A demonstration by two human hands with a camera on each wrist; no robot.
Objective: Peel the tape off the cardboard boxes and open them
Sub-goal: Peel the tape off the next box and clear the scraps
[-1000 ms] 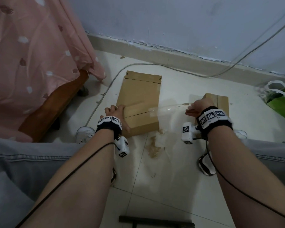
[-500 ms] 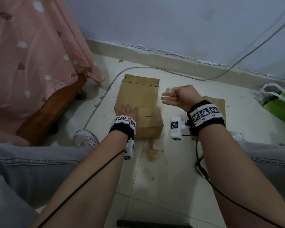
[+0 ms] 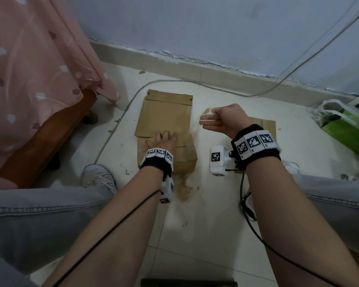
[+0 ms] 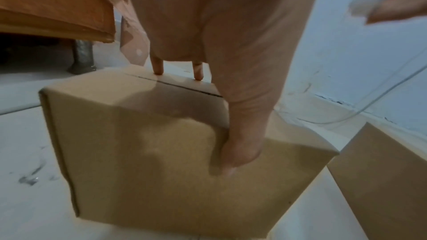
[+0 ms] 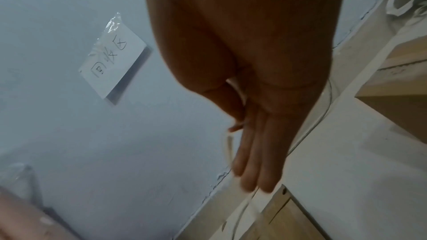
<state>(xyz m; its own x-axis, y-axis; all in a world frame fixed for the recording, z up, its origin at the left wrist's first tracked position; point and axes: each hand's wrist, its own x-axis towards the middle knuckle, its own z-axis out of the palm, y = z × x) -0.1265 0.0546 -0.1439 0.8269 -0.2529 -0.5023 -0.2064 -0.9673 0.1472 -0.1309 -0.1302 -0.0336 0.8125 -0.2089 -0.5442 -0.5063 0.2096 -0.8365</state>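
Two matte cardboard boxes (image 3: 164, 121), left hand (image 3: 164, 140) pressing one

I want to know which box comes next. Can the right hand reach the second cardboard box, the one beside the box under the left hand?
Probably yes. The right hand hovers just beside the second cardboard box, with nothing between them. But it seems to pinch a strip of clear tape, so it likely must drop that first.
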